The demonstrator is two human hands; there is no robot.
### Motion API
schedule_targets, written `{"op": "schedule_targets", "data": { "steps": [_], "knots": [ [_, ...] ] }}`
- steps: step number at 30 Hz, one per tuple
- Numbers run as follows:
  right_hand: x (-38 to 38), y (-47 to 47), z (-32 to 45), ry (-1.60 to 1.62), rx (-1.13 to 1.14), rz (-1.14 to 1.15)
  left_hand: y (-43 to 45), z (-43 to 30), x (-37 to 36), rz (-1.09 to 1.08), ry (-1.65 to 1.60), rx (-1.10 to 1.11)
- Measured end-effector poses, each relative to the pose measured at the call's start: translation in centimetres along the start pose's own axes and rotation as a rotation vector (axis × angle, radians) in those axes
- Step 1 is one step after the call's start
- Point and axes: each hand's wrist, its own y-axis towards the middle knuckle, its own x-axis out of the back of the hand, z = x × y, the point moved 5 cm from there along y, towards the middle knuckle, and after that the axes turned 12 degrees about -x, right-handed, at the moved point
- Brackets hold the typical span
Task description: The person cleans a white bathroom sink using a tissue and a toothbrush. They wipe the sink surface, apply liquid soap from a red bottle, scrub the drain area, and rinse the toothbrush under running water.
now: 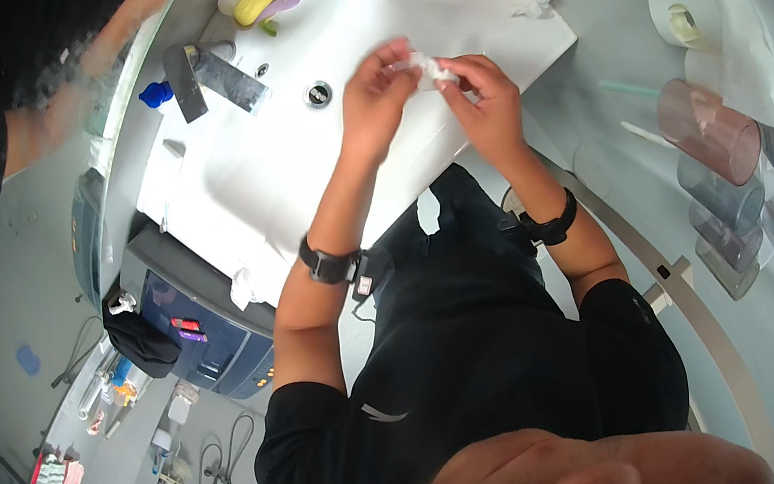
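Observation:
Over the near edge of a white washbasin [298, 157], my left hand [375, 95] and my right hand [481, 94] meet at a small crumpled white piece, seemingly tissue [432, 70]. Fingers of both hands pinch it, the left at one end and the right at the other. A clear strip shows by the left fingers; what it is I cannot tell. The metal drain [318, 94] lies left of my left hand. Beyond it stands the grey faucet [229, 81]. Another crumpled white tissue [534, 2] rests at the basin's right corner.
A yellow soap bar [255, 1] sits in a flower-shaped dish at the back left. A blue-capped item [156, 94] stands behind the faucet. Wall-mounted cups [711, 130] and a tissue holder [684, 8] are at right. A washing machine [199, 325] stands at left.

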Motion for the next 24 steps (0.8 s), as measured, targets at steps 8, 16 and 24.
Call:
{"op": "schedule_targets", "data": {
  "steps": [8, 16, 24],
  "knots": [
    [2.6, 3.1, -3.8, 0.135, -0.212, -0.087, 17.1, -5.6, -5.9, -0.218, 0.672, -0.7],
    [4.0, 4.3, -3.6, 0.038, -0.224, -0.047, 21.5, -3.7, -7.6, -0.34, 0.582, -0.643],
    [3.9, 6.0, -4.7, 0.045, -0.287, -0.072, 16.2, -4.6, -2.8, -0.187, 0.406, -0.849]
  ]
}}
